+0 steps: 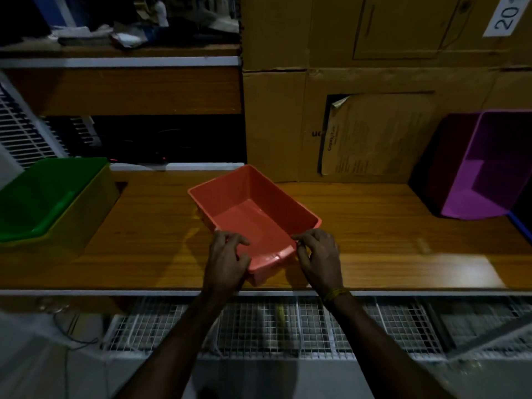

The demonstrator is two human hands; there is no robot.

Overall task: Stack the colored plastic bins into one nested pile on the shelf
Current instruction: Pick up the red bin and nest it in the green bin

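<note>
Step in hand: picking up the red bin (253, 217) to nest it; nothing of the red one is stacked yet.
Red bin: on the wooden shelf (374, 226), mid-span, near the front edge, open side up, skewed to the shelf edge, empty.
Left hand (227, 254): grip closed on the bin's near left corner, fingers curled over the rim.
Right hand (319, 254): grip pinching the near right corner of the rim, fingers bent; yellow thread at the wrist.
Green bin (43, 194): far left on the shelf, seated inside a yellow bin (83, 226); looks like the pile begun.
Purple bin (489, 168): far right, tipped on its side, opening facing left.
Backdrop: cardboard boxes (374, 82) behind the shelf.
Next move calls for: lift with both hands, carry left, square it over the green bin, lower in level.
</note>
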